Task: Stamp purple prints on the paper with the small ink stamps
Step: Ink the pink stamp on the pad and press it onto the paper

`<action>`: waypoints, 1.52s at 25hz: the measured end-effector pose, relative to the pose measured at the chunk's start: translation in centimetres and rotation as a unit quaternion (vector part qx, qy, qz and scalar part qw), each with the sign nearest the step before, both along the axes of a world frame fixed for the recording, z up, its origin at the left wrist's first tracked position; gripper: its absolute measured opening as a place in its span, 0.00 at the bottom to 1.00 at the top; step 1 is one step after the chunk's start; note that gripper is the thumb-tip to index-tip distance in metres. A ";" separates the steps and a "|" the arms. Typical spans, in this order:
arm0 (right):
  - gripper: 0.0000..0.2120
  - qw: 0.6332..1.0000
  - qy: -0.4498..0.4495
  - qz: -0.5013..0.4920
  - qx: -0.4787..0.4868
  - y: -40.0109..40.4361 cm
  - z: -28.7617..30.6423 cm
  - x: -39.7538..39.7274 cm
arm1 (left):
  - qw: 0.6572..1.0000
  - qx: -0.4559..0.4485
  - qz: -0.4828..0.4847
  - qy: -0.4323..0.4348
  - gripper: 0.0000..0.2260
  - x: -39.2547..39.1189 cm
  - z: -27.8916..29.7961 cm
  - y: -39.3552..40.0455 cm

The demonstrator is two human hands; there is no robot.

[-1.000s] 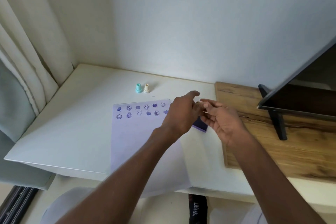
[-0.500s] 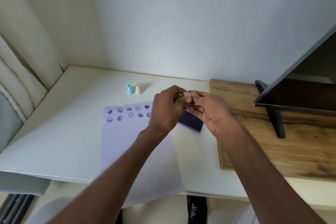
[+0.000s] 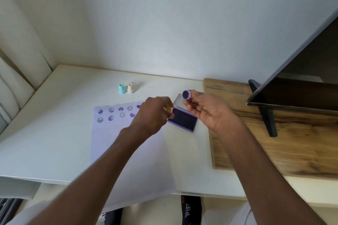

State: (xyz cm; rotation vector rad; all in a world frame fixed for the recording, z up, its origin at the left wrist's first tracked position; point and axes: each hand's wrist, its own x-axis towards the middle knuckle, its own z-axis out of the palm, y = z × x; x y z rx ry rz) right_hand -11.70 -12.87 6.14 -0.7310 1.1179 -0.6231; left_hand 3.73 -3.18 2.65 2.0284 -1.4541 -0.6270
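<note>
A sheet of paper (image 3: pixel 128 151) lies on the white table, with two rows of purple heart and smiley prints along its far edge. An open purple ink pad (image 3: pixel 182 119) sits just right of the paper. My right hand (image 3: pixel 206 111) holds a small purple stamp (image 3: pixel 187 94) at its fingertips, inked face turned toward me, above the pad's far end. My left hand (image 3: pixel 153 115) hovers over the paper's far right corner, pinching a small yellow smiley-faced piece (image 3: pixel 168 109). A teal stamp (image 3: pixel 121 88) and a cream stamp (image 3: pixel 130 88) stand upright behind the paper.
A wooden board (image 3: pixel 274 142) covers the table's right side, and a dark screen on a black stand (image 3: pixel 265 107) rests on it. A curtain (image 3: pixel 16 78) hangs at the left. The wall (image 3: pixel 164 23) rises right behind the table.
My hands were together over the pad, both on the stamp. They have pulled apart: the right keeps the purple stamp, the left has drawn the yellow piece away to the left.
</note>
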 end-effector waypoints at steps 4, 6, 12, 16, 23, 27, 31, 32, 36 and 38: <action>0.16 0.889 0.322 0.107 -0.308 0.1 -1.1 -0.7 | 0.998 0.055 -0.044 0.002 0.13 1.1 0.2 0.0; 0.15 0.832 0.383 0.156 -0.371 0.8 -1.3 -0.9 | 0.994 0.086 -0.064 -0.002 0.10 1.5 -0.1 0.2; 0.13 0.767 0.446 0.230 -0.400 2.1 -2.0 -0.1 | 0.989 0.109 -0.103 0.010 0.08 2.3 -0.2 0.4; 0.12 0.731 0.475 0.250 -0.421 3.0 -2.8 0.4 | 0.987 0.110 -0.115 -0.005 0.08 2.3 -0.3 0.5; 0.14 0.786 0.452 0.205 -0.369 2.3 -2.4 0.6 | 0.989 0.096 -0.113 -0.022 0.09 2.1 -0.6 0.1; 0.12 0.758 0.471 0.195 -0.407 3.2 -3.7 0.9 | 0.990 0.092 -0.109 -0.021 0.09 2.1 -0.5 0.3; 0.11 0.798 0.456 0.140 -0.367 3.0 -3.9 0.8 | 0.991 0.087 -0.103 -0.024 0.09 1.7 -0.1 0.5; 0.11 0.786 0.462 0.140 -0.385 3.2 -4.1 0.9 | 0.991 0.084 -0.103 -0.026 0.09 1.8 -0.1 0.4; 0.10 0.763 0.464 0.131 -0.431 4.1 -4.7 1.3 | 0.991 0.084 -0.104 -0.024 0.09 1.8 -0.1 0.5; 0.10 0.763 0.463 0.131 -0.431 4.2 -4.7 1.3 | 0.990 0.091 -0.108 -0.019 0.10 1.7 -0.1 0.5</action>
